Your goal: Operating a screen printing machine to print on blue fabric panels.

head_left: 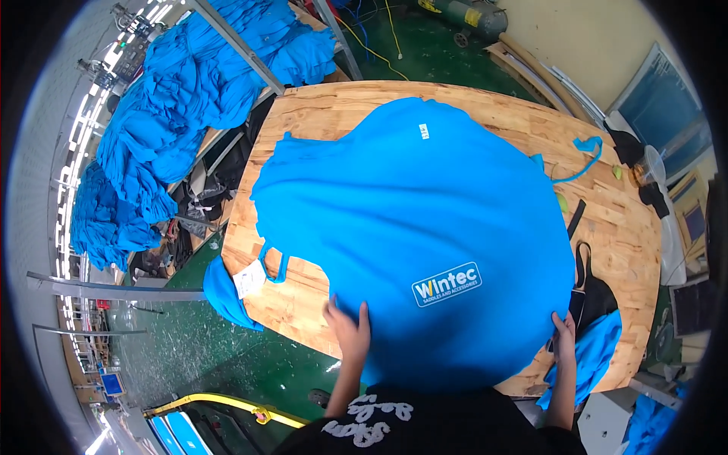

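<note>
A large bright blue cloth cover (pixel 425 205) lies spread over the wooden table, its near part reaching my body. It has a printed white-outlined patch (pixel 447 284) and a small white tag (pixel 425 132). My left hand (pixel 349 330) is at the cover's near left edge, thumb and fingers apart, touching the cloth. At the near right edge, my right hand (pixel 563 334) pinches the cloth, with the thumb side on top and part of the fingers hidden. A blue strap loop (pixel 277 265) sticks out on the left, beside a white paper label (pixel 249 279).
Heaps of blue cloth (pixel 189 83) fill a rack at the far left. On the wooden table (pixel 614 227) lie a blue strip (pixel 584 161), a black strap (pixel 577 218) and a black-and-blue cloth piece (pixel 599 341). A yellow curved rail (pixel 227 400) stands near left.
</note>
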Demonstrator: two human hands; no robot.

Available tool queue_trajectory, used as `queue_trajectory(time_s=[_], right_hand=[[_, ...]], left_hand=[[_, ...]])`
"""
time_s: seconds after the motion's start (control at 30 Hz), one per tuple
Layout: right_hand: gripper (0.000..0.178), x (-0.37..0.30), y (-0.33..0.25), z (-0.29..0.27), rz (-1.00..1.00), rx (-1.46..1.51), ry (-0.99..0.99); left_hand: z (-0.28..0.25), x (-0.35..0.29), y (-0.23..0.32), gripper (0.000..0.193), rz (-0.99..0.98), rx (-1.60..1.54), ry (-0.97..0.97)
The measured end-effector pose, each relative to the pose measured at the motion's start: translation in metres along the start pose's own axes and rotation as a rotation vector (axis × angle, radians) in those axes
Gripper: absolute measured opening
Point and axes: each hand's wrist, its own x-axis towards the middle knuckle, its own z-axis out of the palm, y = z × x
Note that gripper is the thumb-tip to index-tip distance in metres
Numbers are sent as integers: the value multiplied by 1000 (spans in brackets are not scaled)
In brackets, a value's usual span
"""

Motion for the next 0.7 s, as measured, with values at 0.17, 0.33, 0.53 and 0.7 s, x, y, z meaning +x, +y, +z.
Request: queue_trajectory(time_s=[0.17,0.33,0.53,0.7], right_hand=[[35,-1,3,1,-61,37,-69],[30,-10,3,-3,-47,-33,-120],[21,-40,19,-3,-96,104,-92],[23,-75,40,2,46,22,-62]], left_hand=[[-24,-62,-27,50,-137,-1,-57],[-40,-90,-24,45,-37,195,80],[-37,-138,-28,42,-341,-214,-3],[-45,-148,-44,41,-452,-361,12]])
